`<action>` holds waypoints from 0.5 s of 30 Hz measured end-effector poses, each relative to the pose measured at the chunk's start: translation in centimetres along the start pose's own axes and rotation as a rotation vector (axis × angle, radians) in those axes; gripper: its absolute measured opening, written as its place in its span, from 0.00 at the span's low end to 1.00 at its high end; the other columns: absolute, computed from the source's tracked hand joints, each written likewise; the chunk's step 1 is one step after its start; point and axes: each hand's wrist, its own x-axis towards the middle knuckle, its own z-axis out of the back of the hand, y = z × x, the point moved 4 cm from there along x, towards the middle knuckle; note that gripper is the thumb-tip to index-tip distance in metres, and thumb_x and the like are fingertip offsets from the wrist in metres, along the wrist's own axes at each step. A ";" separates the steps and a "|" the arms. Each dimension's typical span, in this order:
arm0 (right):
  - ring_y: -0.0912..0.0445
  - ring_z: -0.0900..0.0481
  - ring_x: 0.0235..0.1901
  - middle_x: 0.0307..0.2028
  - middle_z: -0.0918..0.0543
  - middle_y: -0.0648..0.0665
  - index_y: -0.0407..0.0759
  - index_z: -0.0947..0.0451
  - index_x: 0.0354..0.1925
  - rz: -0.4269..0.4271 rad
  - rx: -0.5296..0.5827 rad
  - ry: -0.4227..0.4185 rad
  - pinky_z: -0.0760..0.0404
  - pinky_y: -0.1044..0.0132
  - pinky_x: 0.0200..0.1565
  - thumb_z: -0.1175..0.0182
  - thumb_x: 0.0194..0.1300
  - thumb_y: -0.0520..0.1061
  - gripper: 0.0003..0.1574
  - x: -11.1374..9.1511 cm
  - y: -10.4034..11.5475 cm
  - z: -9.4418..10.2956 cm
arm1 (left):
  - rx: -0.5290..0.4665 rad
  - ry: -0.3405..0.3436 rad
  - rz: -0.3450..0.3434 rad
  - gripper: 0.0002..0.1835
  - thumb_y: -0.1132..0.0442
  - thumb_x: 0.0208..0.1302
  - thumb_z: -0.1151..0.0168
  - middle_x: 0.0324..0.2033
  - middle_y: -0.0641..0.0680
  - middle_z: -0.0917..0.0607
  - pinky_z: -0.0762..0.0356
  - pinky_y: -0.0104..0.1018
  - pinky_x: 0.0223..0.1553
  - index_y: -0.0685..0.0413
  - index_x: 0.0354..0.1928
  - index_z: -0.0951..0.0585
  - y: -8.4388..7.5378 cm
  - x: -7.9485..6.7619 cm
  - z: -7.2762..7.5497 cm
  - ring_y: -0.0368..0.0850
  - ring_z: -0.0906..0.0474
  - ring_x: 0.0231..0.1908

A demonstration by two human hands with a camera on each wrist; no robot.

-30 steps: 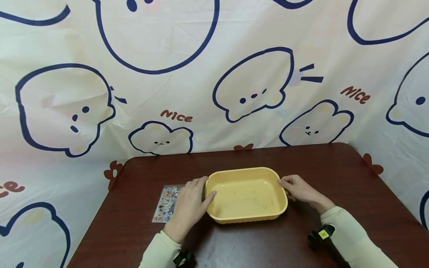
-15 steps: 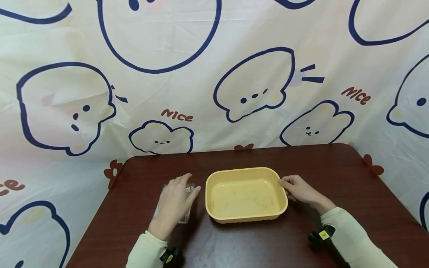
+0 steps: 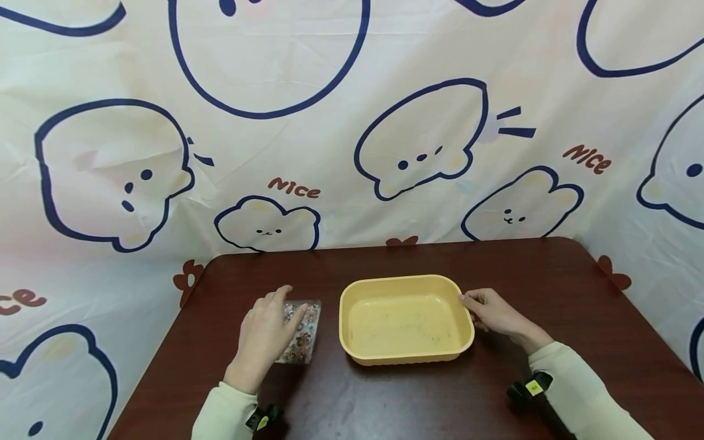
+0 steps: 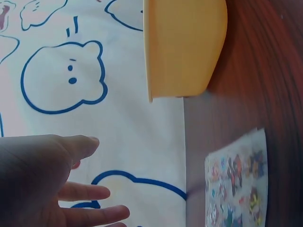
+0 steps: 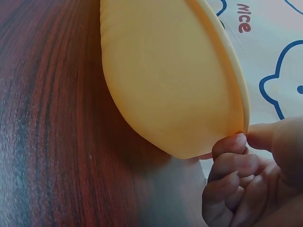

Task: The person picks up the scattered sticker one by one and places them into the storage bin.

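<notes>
A yellow plastic basin (image 3: 407, 321), rounded at the corners, sits on the dark wooden table, with only some faint specks on its floor. My right hand (image 3: 497, 318) pinches its right rim; in the right wrist view the thumb (image 5: 265, 136) lies on one side of the rim and curled fingers on the other. To the basin's left lies a thin stack of colourful sticker sheets (image 3: 302, 336), partly covered by my left hand (image 3: 261, 336). That hand holds nothing. Its fingers are spread, and in the left wrist view they stay apart from the sheets (image 4: 239, 184).
The table (image 3: 385, 403) has rounded far corners. Behind and beside it hangs a pale cloth (image 3: 330, 146) with blue-outlined cartoon animals. Each wrist carries a small black camera (image 3: 529, 388).
My left hand has let go of the basin's left rim and moved left over the sticker sheets, uncovering their right part. The right hand keeps its pinch on the rim.
</notes>
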 end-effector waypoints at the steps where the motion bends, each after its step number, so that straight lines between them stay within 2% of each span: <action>1: 0.61 0.37 0.14 0.19 0.30 0.51 0.36 0.28 0.31 -0.003 -0.004 0.000 0.35 0.70 0.20 0.54 0.81 0.51 0.25 0.0 -0.1 0.0 | 0.001 0.003 0.004 0.30 0.45 0.67 0.34 0.52 0.64 0.14 0.20 0.58 0.46 0.57 0.63 0.23 0.2 0.0 0.1 0.62 0.18 0.49; 9: 0.61 0.36 0.15 0.19 0.30 0.51 0.36 0.28 0.32 -0.019 0.001 0.007 0.34 0.69 0.20 0.54 0.81 0.51 0.24 -0.1 0.0 0.1 | 0.015 0.040 0.041 0.31 0.45 0.68 0.35 0.50 0.65 0.14 0.19 0.58 0.42 0.59 0.63 0.23 1.7 -0.4 0.5 0.63 0.18 0.46; 15: 0.60 0.36 0.15 0.19 0.30 0.50 0.36 0.28 0.31 -0.026 -0.014 0.016 0.34 0.69 0.21 0.55 0.82 0.52 0.25 0.1 0.1 0.0 | 0.020 0.073 0.075 0.30 0.46 0.69 0.37 0.45 0.65 0.14 0.20 0.56 0.38 0.61 0.63 0.24 3.6 -0.4 0.8 0.62 0.17 0.41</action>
